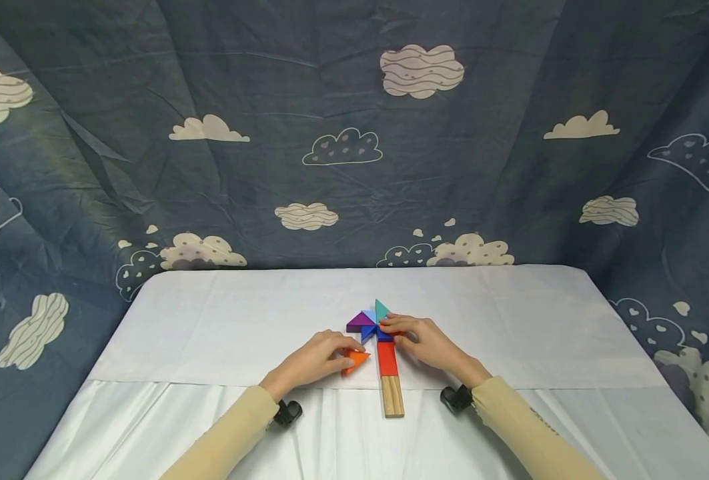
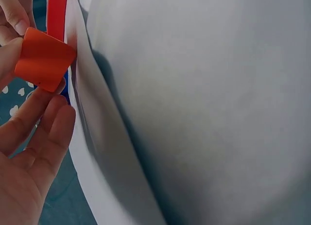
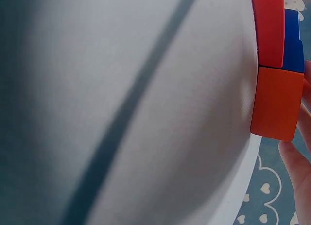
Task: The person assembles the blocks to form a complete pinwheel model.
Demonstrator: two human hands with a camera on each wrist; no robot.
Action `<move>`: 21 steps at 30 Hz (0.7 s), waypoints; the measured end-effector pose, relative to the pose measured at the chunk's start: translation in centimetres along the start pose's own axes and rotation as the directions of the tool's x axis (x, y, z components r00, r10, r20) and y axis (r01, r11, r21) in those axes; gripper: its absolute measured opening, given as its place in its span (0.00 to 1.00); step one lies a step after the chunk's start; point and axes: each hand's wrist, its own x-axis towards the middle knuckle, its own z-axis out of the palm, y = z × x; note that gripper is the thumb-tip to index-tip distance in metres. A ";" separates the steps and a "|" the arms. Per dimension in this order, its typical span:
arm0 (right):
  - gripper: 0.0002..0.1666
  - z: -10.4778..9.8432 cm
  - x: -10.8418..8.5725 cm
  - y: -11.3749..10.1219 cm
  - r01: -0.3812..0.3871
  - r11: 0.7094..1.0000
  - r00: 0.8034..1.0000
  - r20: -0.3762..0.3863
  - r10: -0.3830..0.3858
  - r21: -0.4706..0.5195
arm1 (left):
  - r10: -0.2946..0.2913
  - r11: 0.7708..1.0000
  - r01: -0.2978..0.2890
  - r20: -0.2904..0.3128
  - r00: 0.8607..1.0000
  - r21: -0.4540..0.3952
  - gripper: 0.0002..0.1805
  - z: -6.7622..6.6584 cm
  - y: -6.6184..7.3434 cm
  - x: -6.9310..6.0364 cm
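Note:
My left hand [image 1: 324, 355] pinches an orange triangular block [image 1: 357, 361] between thumb and fingers, left of the red block [image 1: 387, 359]. In the left wrist view that orange block's broad side faces the camera. My right hand [image 1: 423, 339] is at the right side of the arrangement, fingertips over the blue blocks [image 1: 384, 335]. The right wrist view has another orange block [image 3: 277, 103] against the red and blue ones, with the right thumb at its end and fingers behind; the head view mostly hides it. A purple triangle [image 1: 361, 321] and a teal triangle [image 1: 381, 310] lie beyond.
Below the red block, a natural wood block [image 1: 393, 397] continues the column toward me. A light blue piece [image 1: 369, 314] sits beside the purple one. White cloth [image 1: 210, 327] covers the table, with a seam across it. A dark cloud-patterned curtain [image 1: 306, 80] hangs behind.

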 end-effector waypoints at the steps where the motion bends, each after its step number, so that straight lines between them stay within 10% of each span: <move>1: 0.20 0.0 0.0 0.0 0.000 1.000 1.000 0.000 0.000 0.000 | -0.004 1.000 0.004 0.002 1.000 0.019 0.14 0.0 0.0 0.0; 9: 0.20 0.0 0.0 0.1 0.000 1.000 1.000 -0.001 0.000 0.009 | -0.045 0.996 0.046 -0.020 0.999 0.075 0.16 -0.2 -0.1 -0.4; 21: 0.20 0.0 0.0 0.0 -0.006 1.000 1.000 -0.006 0.006 0.015 | 0.040 0.997 -0.039 -0.007 0.999 0.064 0.21 -0.8 -0.5 -1.0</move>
